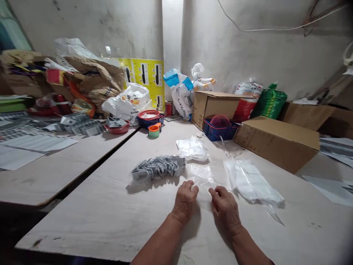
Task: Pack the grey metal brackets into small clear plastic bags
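A clear plastic bag lies flat on the pale table in front of me. My left hand is closed on its near left edge, thumb against fingers. On the near right edge, my right hand pinches the same thin film. Whether anything is inside this bag I cannot tell. To the left lies a row of grey parts wrapped in clear plastic. Just beyond the bag sits a white packet in clear film. A stack of clear plastic bags rests right of my right hand.
Cardboard boxes and a blue basket stand at the back right. An orange and green cup is near a red basket. Grey metal-looking parts and paper sheets cover the left table, across a dark gap.
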The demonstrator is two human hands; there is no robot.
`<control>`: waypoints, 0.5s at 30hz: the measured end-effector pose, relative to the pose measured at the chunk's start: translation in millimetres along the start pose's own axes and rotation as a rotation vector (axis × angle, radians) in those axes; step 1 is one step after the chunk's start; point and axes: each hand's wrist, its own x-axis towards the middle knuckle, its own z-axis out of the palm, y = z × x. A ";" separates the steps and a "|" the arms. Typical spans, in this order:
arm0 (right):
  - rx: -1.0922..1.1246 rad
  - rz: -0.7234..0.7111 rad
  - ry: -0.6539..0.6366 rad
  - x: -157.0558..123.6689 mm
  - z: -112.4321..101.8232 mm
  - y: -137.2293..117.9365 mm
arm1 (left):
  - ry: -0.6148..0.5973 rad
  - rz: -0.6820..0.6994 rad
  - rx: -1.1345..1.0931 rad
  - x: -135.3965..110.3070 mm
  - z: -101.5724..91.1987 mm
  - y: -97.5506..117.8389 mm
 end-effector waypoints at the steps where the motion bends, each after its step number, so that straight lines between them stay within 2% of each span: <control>1: 0.003 -0.004 -0.001 -1.7 1.0 0.8 | 0.004 -0.007 0.005 -0.7 -0.6 1.0; 7: 0.010 -0.052 0.080 -12.6 9.3 7.2 | 0.008 -0.061 0.023 -4.0 -0.3 6.3; 13: 0.023 -0.147 0.046 -22.7 22.1 27.2 | 0.037 -0.091 0.020 -12.3 18.7 4.4; 15: 0.064 -0.186 0.064 -25.3 29.5 33.9 | -0.008 -0.101 0.008 -14.8 23.4 4.4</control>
